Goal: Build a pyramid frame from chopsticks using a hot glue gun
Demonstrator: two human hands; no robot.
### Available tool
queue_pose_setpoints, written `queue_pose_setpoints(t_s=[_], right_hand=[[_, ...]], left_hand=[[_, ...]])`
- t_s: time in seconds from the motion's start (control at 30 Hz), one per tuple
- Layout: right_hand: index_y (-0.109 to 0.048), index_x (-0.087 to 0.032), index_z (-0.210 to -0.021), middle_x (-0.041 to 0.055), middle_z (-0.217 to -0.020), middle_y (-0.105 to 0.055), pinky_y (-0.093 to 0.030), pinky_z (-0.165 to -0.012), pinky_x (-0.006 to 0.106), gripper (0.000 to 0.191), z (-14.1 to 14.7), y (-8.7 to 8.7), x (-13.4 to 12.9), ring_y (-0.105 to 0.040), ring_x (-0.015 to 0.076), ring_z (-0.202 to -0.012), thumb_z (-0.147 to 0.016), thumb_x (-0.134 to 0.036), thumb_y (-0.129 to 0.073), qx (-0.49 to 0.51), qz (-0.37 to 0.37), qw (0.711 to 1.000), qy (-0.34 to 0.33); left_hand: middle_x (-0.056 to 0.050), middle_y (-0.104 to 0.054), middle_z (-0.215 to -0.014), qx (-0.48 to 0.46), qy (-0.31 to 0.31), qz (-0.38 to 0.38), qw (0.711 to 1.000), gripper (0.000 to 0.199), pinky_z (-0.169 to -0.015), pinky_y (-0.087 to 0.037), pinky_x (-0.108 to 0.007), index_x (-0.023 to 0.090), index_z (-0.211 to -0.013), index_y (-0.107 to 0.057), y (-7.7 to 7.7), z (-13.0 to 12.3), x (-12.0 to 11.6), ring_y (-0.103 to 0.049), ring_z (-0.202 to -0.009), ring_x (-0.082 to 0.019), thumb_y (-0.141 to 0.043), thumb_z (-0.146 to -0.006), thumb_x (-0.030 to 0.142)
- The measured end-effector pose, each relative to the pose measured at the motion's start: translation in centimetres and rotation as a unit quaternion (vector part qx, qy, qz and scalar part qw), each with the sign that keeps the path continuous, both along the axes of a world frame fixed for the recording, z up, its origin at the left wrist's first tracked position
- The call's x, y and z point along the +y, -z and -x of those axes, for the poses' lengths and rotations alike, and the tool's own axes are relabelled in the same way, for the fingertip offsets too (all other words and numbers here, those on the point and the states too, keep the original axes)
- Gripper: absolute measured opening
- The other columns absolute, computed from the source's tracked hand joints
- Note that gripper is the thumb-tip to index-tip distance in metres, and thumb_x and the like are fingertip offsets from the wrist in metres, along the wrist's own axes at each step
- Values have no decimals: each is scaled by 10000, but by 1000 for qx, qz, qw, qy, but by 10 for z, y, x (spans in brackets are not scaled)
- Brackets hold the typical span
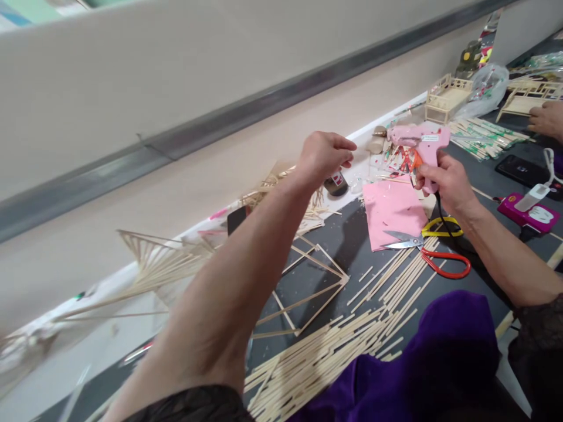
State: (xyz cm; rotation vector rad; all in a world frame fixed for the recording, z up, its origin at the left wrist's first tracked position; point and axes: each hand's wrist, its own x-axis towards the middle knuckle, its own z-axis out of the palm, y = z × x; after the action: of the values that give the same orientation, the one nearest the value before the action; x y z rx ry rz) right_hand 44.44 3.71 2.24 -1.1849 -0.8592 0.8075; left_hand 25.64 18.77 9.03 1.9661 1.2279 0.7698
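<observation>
My right hand (446, 179) is wrapped round the handle of a pink hot glue gun (422, 138), its nozzle pointing left. A dark cord hangs from the grip. My left hand (329, 153) is raised in front of the wall with its fingers drawn together; what they may hold is too small or hidden. Just below it stands a dark bottle (336, 184) with a red and white label, partly covered by the hand. Beneath my left forearm lies an open frame of glued wooden sticks (321, 305). Another fan-shaped stick structure (165, 269) is at the left.
Scissors (411, 241) with yellow and red handles lie partly on a pink sheet (393, 211). Loose sticks (325, 351) cover the near table. Toward the right are a magenta power adapter (528, 212), a phone (523, 173), a small stick-built bed (448, 98) and another person's hand (548, 120).
</observation>
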Motion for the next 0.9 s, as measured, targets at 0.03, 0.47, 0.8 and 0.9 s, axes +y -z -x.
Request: queue_pose_setpoints(t_s=[0.03, 0.47, 0.8, 0.9], right_hand=[[-569, -212, -737, 5, -598, -609, -389, -454, 242, 249, 1, 1, 0, -541, 105, -514, -649, -344, -761, -6, -2, 1000, 4], [-719, -184, -842, 47, -811, -721, -434, -513, 251, 172, 48, -12, -4, -572, 96, -569, -745, -326, -727, -31, 6, 988, -151], [-724, -180, -837, 45, -723, -696, -421, -502, 245, 248, 138, -2, 7, -589, 121, -611, -753, -413, -728, -74, 92, 961, -250], [-714, -190, -812, 37, -706, -687, -434, -509, 244, 291, 148, 7, 9, -588, 115, -593, -750, -474, -726, -59, 92, 960, -256]], left_hand=[[-47, -664, -638, 17, -4, 16, 1000, 234, -755, -546, -376, 91, -919, -810, -9, 6, -7, -630, -649, -173, -708, -714, 44], [-8, -607, -567, 56, -206, 3, 977, 174, -667, -491, -313, 112, -791, -764, -50, 179, -70, -504, -537, -109, -713, -774, 277], [-100, -784, -984, -57, -73, 106, 990, 389, -830, -576, -358, 181, -962, -806, 31, 216, -55, -720, -894, -219, -845, -575, 164], [-104, -774, -975, -98, -63, 121, 986, 358, -896, -574, -377, 155, -983, -791, 43, 213, -56, -723, -925, -214, -820, -626, 132]])
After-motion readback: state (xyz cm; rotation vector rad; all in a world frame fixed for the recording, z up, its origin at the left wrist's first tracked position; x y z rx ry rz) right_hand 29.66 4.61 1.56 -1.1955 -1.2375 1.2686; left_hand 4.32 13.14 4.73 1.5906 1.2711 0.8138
